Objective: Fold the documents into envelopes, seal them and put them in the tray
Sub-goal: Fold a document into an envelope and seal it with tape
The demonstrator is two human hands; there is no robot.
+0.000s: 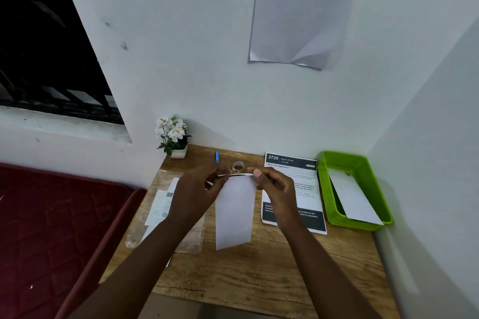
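Both hands pinch the top edge of the white envelope point(234, 212), left hand point(197, 189) and right hand point(274, 186) at either corner, long axis hanging toward the person; green tray point(334, 204) lies right of the right hand, nearer it.

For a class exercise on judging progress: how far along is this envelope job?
Done: one white envelope lies in the green plastic tray. In hand: left hand and right hand pinch the top edge of another white envelope. Left: papers still wait at the wooden desk's left.
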